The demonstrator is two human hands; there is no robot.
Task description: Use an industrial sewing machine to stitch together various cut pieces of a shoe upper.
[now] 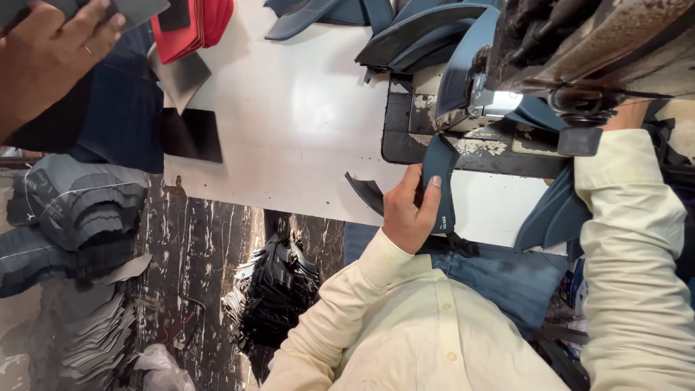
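A hand [407,213] pinches a blue strap [439,181] at the sewing machine [507,101] on the white surface [289,123], best fed flat and steady; the other hand is hidden behind the machine.

Cream long-sleeved shirt and blue jeans
The person wears a pale cream button-front shirt with small matching buttons, cuffs reaching both wrists; the left hand [409,217] is bare, without rings, and blue denim covers the lap

The blue shoe-upper piece [439,181] looks like matt synthetic leather; the sewing machine [572,51] is worn, grimy metal (paint chipped); the white tabletop [297,123] is smooth and glossy.
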